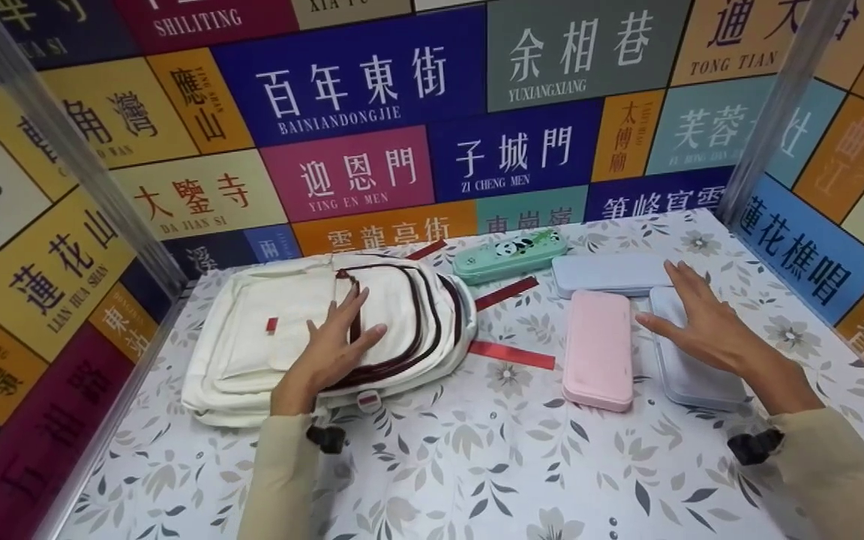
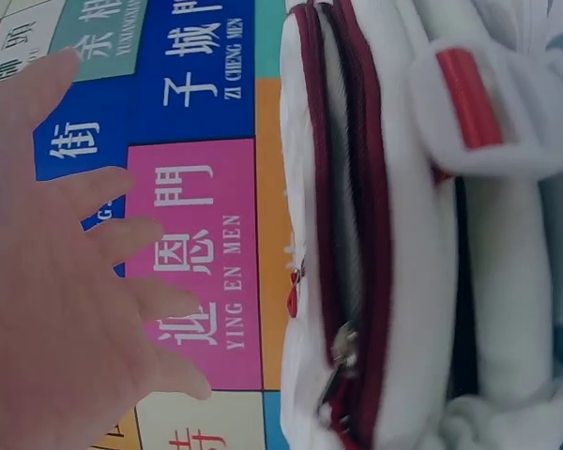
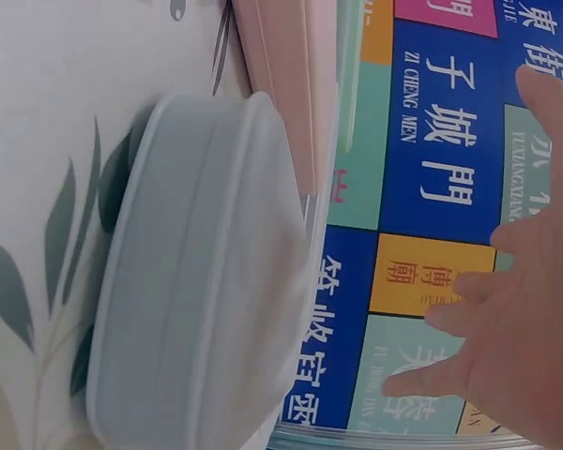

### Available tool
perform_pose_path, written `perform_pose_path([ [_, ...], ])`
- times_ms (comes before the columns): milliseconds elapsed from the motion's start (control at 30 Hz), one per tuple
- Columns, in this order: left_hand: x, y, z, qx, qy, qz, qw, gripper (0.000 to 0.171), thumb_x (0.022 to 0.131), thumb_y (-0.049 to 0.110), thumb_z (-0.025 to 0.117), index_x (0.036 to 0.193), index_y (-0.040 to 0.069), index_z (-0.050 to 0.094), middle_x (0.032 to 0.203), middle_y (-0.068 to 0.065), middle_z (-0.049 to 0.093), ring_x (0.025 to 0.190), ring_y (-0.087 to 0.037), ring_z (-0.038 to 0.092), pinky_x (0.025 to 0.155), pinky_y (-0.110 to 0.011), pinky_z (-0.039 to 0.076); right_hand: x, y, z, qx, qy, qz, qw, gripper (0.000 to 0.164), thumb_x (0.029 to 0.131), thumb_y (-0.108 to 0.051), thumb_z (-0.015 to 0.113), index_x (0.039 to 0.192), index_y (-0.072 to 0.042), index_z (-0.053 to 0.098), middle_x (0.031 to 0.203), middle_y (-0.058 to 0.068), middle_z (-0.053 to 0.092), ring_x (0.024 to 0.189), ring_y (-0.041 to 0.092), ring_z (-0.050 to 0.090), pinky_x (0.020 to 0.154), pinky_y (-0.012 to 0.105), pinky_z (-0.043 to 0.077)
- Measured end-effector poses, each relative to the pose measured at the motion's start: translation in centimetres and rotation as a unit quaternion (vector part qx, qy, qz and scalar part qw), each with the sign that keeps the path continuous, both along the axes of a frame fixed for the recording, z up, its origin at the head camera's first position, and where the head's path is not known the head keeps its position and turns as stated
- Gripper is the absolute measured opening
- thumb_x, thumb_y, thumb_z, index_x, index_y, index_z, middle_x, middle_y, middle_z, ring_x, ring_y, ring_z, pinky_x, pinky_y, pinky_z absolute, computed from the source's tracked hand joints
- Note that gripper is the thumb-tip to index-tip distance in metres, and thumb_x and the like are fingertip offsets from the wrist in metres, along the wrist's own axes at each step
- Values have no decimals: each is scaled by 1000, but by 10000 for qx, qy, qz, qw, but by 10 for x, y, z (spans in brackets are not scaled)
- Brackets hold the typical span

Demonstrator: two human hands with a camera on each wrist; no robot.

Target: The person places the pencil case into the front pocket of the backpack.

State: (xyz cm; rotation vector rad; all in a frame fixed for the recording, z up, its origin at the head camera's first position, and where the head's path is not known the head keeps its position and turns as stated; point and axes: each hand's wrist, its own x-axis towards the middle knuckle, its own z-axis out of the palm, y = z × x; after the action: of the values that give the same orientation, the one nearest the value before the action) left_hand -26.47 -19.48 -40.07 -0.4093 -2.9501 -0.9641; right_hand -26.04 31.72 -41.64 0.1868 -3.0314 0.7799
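Backpack [image 1: 252, 341] lies below the spread, released left hand [image 1: 328, 346], nearer light-blue case [image 1: 691, 381] below the right hand [image 1: 717, 331], likewise splayed

Cannot see the whole backpack [image 1: 289, 300] behind the left fingers [image 1: 342, 319], nor the blue case [image 3: 188, 281] beyond the right wrist view's lower edge.
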Motion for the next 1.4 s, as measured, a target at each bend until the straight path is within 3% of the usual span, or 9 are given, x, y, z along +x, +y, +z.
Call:
perform_pose_path([
  [267,1,2,-15,384,35,-97,9992,71,85,51,56,145,29,23,155,-1,13,140,-38,11,108,-65,1,4,6,-8,-237,-487,2,9985,102,81,-66,46,145,-16,-15,151,20,-18,136,49,-8,97,74,7],
  [500,-1,1,-35,646,284,-80,9975,67,84,34,64,140,9,37,148,-17,28,137,-33,25,108,-65,4,-1,18,-15,-426,-1029,-58,9938,113,78,-64,54,142,-12,-23,147,31,-15,133,53,-6,99,73,6],
  [600,0,1,-40,612,223,-48,9979,65,83,31,66,137,7,41,148,-19,29,137,-34,26,109,-64,0,1,23,-17,-507,-1191,-79,9916,116,78,-61,58,141,-8,-25,145,34,-15,132,55,-8,99,72,5],
  [867,2,3,-32,184,186,-156,9995,51,81,27,69,125,7,55,143,-18,37,132,-36,35,108,-65,6,6,24,-25,-466,-1415,-166,9887,126,74,-61,62,136,2,-29,140,39,-19,129,56,-14,101,70,1],
  [1067,4,5,-28,-284,-62,-386,9988,49,81,28,68,124,8,56,139,-16,44,128,-33,42,110,-49,28,17,18,-27,-79,-1419,-225,9896,133,70,-61,66,134,9,-28,138,42,-19,127,58,-15,102,70,2],
  [1200,4,7,-28,-538,284,-424,9972,44,81,26,69,121,9,59,133,-16,50,120,-32,50,101,-44,41,25,6,-21,240,-1547,-510,9864,138,66,-63,67,133,12,-25,135,47,-14,123,64,-5,99,72,11],
  [1400,4,9,-30,-1140,774,-530,9890,41,79,20,69,119,11,61,129,-16,54,115,-32,54,95,-48,44,34,-5,-10,762,-2147,-989,9687,140,65,-70,63,129,18,-26,127,55,-3,114,68,14,92,72,25],
])
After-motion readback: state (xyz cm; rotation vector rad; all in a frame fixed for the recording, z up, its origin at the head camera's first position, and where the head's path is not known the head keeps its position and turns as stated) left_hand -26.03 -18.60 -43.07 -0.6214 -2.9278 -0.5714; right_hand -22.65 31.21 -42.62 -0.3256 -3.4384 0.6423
